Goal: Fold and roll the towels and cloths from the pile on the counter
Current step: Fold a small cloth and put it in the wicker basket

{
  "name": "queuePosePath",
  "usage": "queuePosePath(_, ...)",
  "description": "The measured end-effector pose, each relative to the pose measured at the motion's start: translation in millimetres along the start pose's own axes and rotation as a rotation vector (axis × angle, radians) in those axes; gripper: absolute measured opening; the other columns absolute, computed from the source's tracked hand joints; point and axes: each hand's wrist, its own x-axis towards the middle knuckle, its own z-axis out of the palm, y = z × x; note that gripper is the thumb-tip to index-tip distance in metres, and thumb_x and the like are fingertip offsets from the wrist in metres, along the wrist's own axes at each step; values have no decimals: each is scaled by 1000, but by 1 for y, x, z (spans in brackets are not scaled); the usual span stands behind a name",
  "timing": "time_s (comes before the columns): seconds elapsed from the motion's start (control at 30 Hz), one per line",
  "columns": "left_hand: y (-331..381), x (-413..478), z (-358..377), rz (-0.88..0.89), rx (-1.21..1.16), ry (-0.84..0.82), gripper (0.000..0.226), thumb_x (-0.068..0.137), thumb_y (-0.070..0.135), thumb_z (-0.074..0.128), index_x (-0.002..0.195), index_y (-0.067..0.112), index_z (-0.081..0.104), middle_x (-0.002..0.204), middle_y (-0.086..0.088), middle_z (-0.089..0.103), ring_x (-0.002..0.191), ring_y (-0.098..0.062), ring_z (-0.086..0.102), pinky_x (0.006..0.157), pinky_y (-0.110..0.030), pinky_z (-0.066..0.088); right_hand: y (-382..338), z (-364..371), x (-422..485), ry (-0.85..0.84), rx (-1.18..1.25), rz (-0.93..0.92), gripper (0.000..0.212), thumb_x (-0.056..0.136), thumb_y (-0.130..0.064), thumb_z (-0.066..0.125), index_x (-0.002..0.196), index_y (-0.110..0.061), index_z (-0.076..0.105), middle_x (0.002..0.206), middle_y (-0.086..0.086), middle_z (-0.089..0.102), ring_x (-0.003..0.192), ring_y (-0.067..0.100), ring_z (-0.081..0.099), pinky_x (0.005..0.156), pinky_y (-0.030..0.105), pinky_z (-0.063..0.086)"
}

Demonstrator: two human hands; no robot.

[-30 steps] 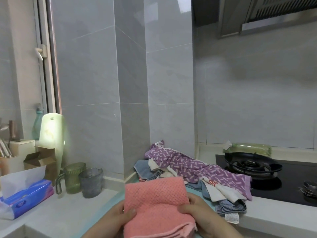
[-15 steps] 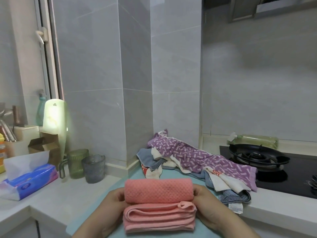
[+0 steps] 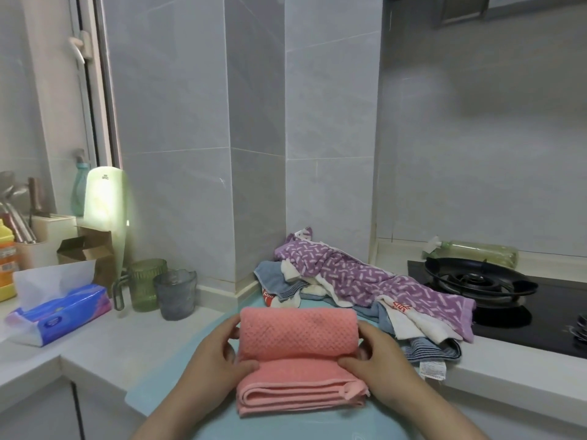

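Observation:
A pink waffle-weave towel (image 3: 297, 336) lies folded on a light blue mat (image 3: 152, 395) at the counter's near edge. Its far end is turned over into a thick roll, and the flat folded layers stick out toward me. My left hand (image 3: 219, 360) grips the roll's left end with thumb in front and fingers behind. My right hand (image 3: 378, 363) grips the right end the same way. Behind the roll sits the pile of cloths (image 3: 359, 287), a purple patterned towel on top of blue, white and striped ones.
A black gas hob (image 3: 479, 281) with a burner stands at the right. Two glass cups (image 3: 162, 285) and a blue tissue pack (image 3: 60, 309) stand on the white counter to the left. A tiled pillar rises behind the pile.
The flat pink towel has been rolled from its far end toward me; the roll has grown thicker. Both hands stay on its ends. The view has tilted downward.

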Motion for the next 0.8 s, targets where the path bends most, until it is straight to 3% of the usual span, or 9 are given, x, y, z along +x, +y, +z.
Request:
queuePosePath(0.07, -1, 1, 0, -23, -91, 23, 79, 67, 2, 82, 121, 49, 48, 98, 4, 69, 54, -8, 46, 59, -22, 46, 0, 2, -1, 5, 68, 0, 59, 77, -3, 75, 110, -47, 54, 104, -12, 68, 87, 20, 68, 72, 21, 52)
queuePosePath(0.17, 0, 0, -2, -36, -224, 28, 80, 71, 1, 81, 119, 54, 44, 97, 2, 71, 52, -14, 49, 59, -25, 48, -3, -1, 1, -36, 303, 48, 72, 78, 3, 74, 129, -40, 47, 110, 0, 67, 68, 13, 67, 60, 25, 53)
queuePosePath(0.27, -3, 2, -2, -33, -177, 24, 80, 73, 7, 81, 125, 53, 42, 96, -2, 71, 55, -13, 54, 63, -25, 51, -5, -7, 7, -67, 302, 46, 88, 76, -2, 79, 134, -52, 35, 112, 4, 64, 68, 18, 67, 61, 26, 54)
queuePosePath(0.33, -4, 3, -1, -30, -122, 3, 83, 73, 10, 82, 129, 51, 37, 103, 9, 68, 62, -9, 62, 67, -21, 53, -11, -6, 9, -86, 185, 0, 79, 76, -6, 80, 128, -52, 43, 115, -2, 63, 83, 13, 71, 69, 25, 57)
queuePosePath(0.43, -3, 6, 0, 20, -76, -9, 59, 73, 4, 79, 113, 44, 61, 103, 16, 71, 92, -5, 67, 78, -29, 56, -12, -5, 11, -38, 148, -23, 54, 79, -5, 76, 109, -45, 58, 109, -6, 69, 94, 12, 69, 83, 35, 58)
queuePosePath(0.5, -6, 7, -1, 36, -73, -20, 44, 72, -1, 78, 95, 37, 73, 98, 11, 74, 84, -10, 69, 76, -37, 57, -6, -5, 12, -25, 140, -15, 46, 79, -4, 75, 107, -39, 65, 105, -11, 72, 95, 7, 69, 87, 38, 57)
queuePosePath(0.63, -11, 8, -1, 57, -37, -25, 24, 70, 0, 79, 77, 21, 69, 83, -5, 70, 59, -16, 61, 64, -40, 54, 1, -2, 8, -32, 130, -51, 34, 77, -9, 79, 103, -30, 73, 103, -15, 73, 100, 3, 67, 90, 34, 55)
queuePosePath(0.7, -11, 6, -2, 67, -6, -56, 21, 73, 1, 77, 80, 19, 69, 83, -1, 71, 67, -20, 67, 71, -41, 55, 3, -4, 6, -45, 104, -52, 31, 77, -6, 77, 99, -29, 73, 100, -12, 74, 96, 4, 69, 87, 32, 56)
queuePosePath(0.8, -14, 4, -4, 85, 66, -86, 31, 74, 2, 74, 87, 29, 68, 92, 10, 70, 84, -11, 68, 81, -34, 55, 3, -8, 3, -75, -6, -36, 20, 78, -8, 76, 83, -26, 69, 89, -11, 73, 82, 4, 70, 79, 31, 56)
